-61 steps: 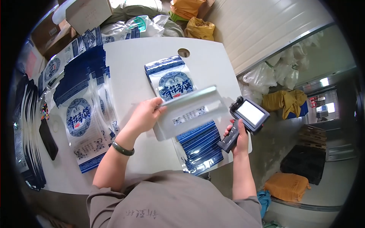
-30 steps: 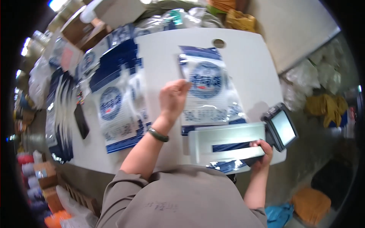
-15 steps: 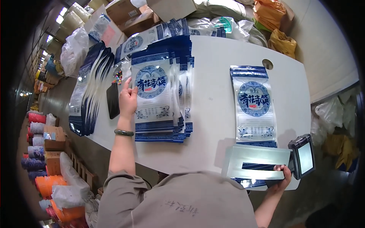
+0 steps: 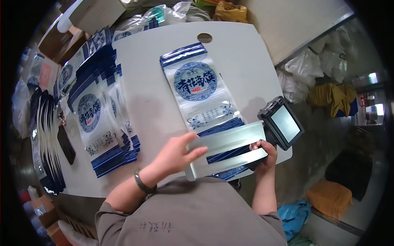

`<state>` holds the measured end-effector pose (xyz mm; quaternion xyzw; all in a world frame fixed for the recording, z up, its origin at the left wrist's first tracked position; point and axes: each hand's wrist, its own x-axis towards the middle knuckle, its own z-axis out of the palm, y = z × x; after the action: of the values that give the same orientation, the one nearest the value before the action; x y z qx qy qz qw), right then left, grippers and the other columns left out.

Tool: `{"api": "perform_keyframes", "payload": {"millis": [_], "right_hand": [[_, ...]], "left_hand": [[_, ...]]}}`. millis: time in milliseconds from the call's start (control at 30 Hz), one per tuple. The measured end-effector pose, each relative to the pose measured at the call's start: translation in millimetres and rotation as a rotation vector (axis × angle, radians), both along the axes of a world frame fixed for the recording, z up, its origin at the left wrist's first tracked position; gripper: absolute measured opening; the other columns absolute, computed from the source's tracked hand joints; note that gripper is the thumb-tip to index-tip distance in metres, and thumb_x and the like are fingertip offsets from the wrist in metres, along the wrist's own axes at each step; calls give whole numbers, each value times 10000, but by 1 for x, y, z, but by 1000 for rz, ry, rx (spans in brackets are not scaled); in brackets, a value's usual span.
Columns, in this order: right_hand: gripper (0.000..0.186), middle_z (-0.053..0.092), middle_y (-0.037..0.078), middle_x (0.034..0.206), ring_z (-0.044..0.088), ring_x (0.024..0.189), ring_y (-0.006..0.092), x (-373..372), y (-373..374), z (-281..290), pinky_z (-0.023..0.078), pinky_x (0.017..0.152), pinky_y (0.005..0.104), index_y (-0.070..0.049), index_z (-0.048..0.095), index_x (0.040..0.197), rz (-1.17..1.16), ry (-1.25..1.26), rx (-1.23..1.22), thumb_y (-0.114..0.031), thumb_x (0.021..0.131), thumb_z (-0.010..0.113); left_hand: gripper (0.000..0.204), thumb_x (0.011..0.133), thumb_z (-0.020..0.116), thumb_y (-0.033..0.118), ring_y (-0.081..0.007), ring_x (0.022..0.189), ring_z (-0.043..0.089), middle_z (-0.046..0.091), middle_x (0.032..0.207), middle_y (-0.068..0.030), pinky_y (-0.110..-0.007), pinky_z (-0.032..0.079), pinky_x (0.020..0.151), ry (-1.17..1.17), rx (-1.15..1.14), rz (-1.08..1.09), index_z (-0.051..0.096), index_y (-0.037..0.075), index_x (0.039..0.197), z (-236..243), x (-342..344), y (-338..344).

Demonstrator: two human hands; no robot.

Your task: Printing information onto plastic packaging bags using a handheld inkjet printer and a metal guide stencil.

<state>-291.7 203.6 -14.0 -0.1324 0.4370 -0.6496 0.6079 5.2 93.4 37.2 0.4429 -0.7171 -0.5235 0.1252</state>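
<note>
My left hand [image 4: 176,153] touches the left end of a shiny slotted metal plate [image 4: 227,135], thumb and forefinger apart. My right hand [image 4: 266,158] is closed around the dark grip of a hand-held device [image 4: 285,123] with a tilted screen, beside the plate's right end; part of the grip is hidden. Beneath and beyond the plate lie overlapping blue-and-white printed bags [image 4: 195,108]. A broader stack of similar bags [image 4: 92,145] lies to the left.
The white table [image 4: 143,61] has a round hole. A black phone [image 4: 66,145] and fanned bags [image 4: 47,139] are on its left. Cartons [image 4: 49,49] and sacks [image 4: 230,12] stand behind. A panel [image 4: 299,24], plastic bags [image 4: 305,65] and wrapped bundles [image 4: 328,197] are to the right.
My left hand has come rightward from the left bag stack to the plate. My right hand still grips the device. The view has turned back to the right.
</note>
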Motion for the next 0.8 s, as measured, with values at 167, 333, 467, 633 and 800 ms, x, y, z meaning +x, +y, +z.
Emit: {"api": "perform_keyframes", "payload": {"millis": [167, 333, 467, 633, 800], "right_hand": [[401, 542, 78, 821, 530, 729, 187, 13, -9, 12, 451, 699, 295, 3, 477, 1182, -129, -85, -118, -244, 893, 606], [415, 533, 77, 829, 529, 737, 174, 8, -11, 7, 461, 688, 287, 0, 447, 1213, -20, -94, -186, -206, 892, 610], [418, 533, 75, 828, 527, 733, 171, 7, -10, 5, 462, 688, 283, 2, 443, 1217, 19, -102, -190, -200, 890, 608], [422, 533, 75, 828, 526, 724, 170, 6, -11, 4, 463, 687, 286, 4, 439, 1221, -15, -148, -166, -194, 888, 607], [431, 531, 73, 831, 523, 719, 163, 5, -10, 4, 460, 691, 280, 1, 438, 1226, 19, -144, -181, -198, 884, 607]], "left_hand": [[146, 899, 614, 146, -81, 675, 506, 575, 737, -27, -254, 439, 613, 277, 0, 142, 598, 16, 964, -19, 10, -30], [118, 917, 572, 124, -74, 660, 471, 549, 693, -8, -241, 418, 616, 241, -115, 233, 568, 6, 928, -32, 22, -82], [161, 909, 596, 170, -136, 643, 544, 585, 689, -63, -283, 445, 617, -41, -171, 245, 554, 17, 941, -32, 13, -91], [236, 887, 624, 263, -287, 735, 644, 655, 761, -126, -386, 483, 669, -380, -366, 268, 551, 46, 945, -25, 6, -87], [262, 877, 632, 309, -320, 773, 652, 666, 781, -124, -420, 489, 701, -467, -423, 277, 554, 66, 934, -26, 3, -86]]}}
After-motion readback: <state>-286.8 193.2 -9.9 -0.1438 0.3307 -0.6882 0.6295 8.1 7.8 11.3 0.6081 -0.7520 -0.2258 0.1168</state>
